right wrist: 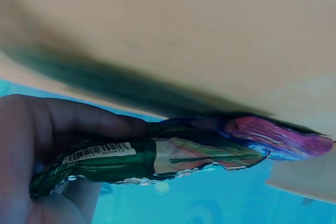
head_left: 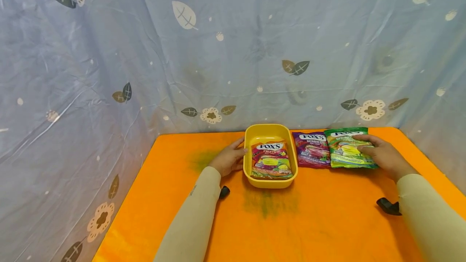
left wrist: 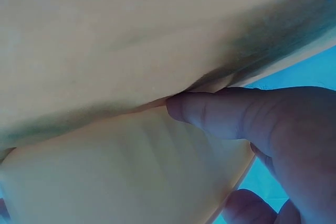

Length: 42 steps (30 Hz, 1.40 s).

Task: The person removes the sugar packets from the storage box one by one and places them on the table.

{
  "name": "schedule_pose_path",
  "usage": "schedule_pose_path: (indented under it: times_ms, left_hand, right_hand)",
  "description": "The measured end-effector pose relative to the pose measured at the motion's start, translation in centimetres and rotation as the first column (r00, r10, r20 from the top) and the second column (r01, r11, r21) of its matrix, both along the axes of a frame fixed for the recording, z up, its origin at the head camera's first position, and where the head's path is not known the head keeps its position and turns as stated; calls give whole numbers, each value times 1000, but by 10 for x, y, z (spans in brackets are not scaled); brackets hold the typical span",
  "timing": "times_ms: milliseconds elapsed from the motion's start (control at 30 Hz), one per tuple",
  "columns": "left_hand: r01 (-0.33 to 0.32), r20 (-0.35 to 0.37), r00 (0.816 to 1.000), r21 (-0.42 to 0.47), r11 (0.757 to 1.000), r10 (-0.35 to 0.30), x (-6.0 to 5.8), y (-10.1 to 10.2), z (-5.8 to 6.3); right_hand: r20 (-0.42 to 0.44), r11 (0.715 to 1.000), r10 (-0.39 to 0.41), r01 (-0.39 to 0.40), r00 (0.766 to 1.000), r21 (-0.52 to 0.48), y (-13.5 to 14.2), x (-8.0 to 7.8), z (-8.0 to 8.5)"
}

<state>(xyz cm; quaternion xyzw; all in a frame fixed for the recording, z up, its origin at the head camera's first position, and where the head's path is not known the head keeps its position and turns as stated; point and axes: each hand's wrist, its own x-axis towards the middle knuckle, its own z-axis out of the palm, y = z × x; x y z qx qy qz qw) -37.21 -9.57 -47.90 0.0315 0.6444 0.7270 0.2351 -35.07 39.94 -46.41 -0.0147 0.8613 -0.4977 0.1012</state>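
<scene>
My left hand (head_left: 230, 160) holds the left side of a yellow plastic tub (head_left: 271, 184). In the left wrist view the thumb (left wrist: 210, 111) lies along the tub's outer wall (left wrist: 121, 166), close to the table. Inside the tub lies a red Fox's Fruits candy bag (head_left: 270, 161), label up. With my right hand (head_left: 387, 155) I grip the right edge of a green Fox's Spring candy bag (head_left: 346, 148). The right wrist view shows fingers on both sides of this green bag (right wrist: 121, 158). Its left edge overlaps a purple Fox's Berries bag (head_left: 312, 151), which lies beside the tub.
An orange cloth (head_left: 320, 213) with green patches covers the table. Patterned blue-grey curtains (head_left: 255, 51) stand close behind and at both sides. Black pieces (head_left: 388, 206) show by both forearms.
</scene>
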Motion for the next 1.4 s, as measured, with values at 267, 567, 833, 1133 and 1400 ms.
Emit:
schedule_pose_path:
  times_ms: [267, 567, 833, 1133, 1400]
  left_hand:
    - [-13, 11, 1000, 0, 1000, 13, 1, 0, 2]
    - [-37, 21, 999, -8, 999, 37, 0, 2, 3]
    - [-34, 19, 999, -18, 999, 34, 1, 3, 4]
    - [-33, 21, 999, -29, 999, 34, 2, 2, 5]
    - [-31, 23, 999, -33, 999, 32, 3, 2, 7]
  right_hand:
    - [-10, 996, 13, -12, 1000, 85, 14, -4, -3]
    - [1, 989, 25, -25, 1000, 143, 19, -6, 3]
    - [-40, 979, -34, 41, 999, 201, 17, -5, 0]
    - [-85, 958, -52, 74, 995, 277, 18, -3, -2]
    - [-198, 935, -125, 183, 972, 305, 19, 4, 0]
